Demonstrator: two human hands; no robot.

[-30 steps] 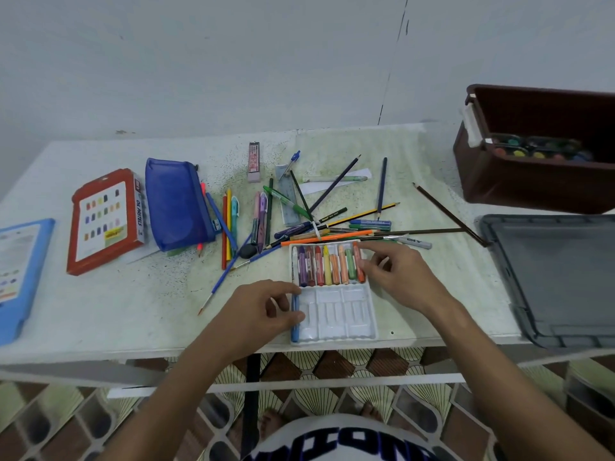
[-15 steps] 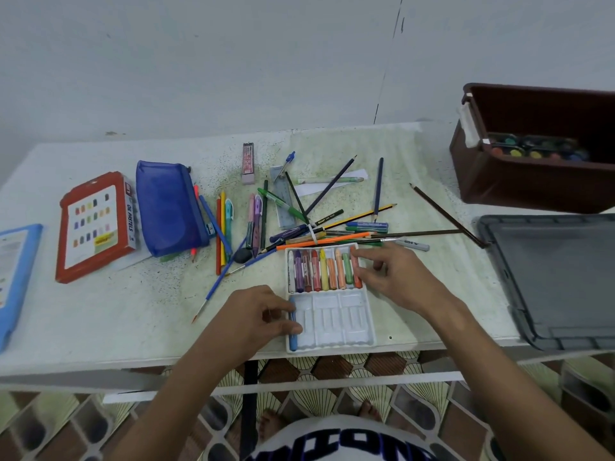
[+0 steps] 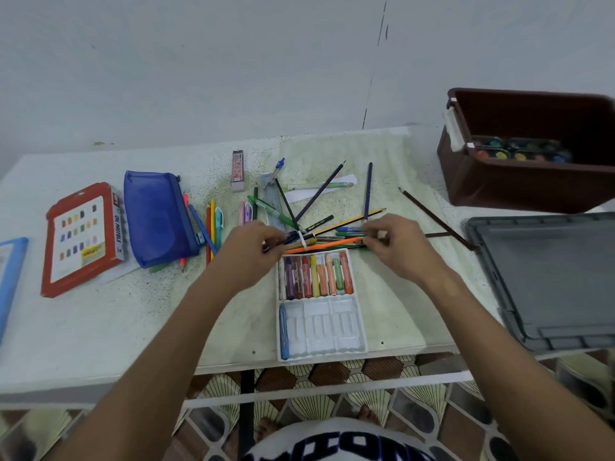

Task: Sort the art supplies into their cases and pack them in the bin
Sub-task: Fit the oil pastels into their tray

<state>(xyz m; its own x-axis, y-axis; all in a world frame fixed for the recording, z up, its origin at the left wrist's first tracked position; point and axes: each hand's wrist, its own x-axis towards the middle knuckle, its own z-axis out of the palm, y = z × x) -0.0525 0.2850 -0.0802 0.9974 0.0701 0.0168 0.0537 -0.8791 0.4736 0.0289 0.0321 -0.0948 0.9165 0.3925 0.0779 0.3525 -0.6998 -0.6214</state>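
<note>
A white pastel tray [image 3: 346, 327] lies at the table's front edge, its far row full of oil pastels [image 3: 316, 276] and one blue pastel [image 3: 284, 331] in the near row. Just beyond it is a loose pile of pens and pencils [image 3: 319, 227]. My left hand [image 3: 249, 257] pinches the pile's left end at a dark pen. On the right end, my right hand [image 3: 399, 251] pinches the tips of the pencils. The red oil-pastel case [image 3: 85, 237] and blue zip pouch [image 3: 156, 221] lie at the left. The brown bin [image 3: 519, 188] stands at the far right.
A paint set [image 3: 522, 153] lies inside the bin. A grey lid [image 3: 549, 277] lies at the right front. A blue case [image 3: 8, 277] shows at the left edge. A small lead box [image 3: 238, 169] and a long brown pencil [image 3: 436, 217] lie apart from the pile.
Both hands left the pastel tray and moved up to the pile of pens and pencils, one at each end. The blue pastel now lies in the tray's near row.
</note>
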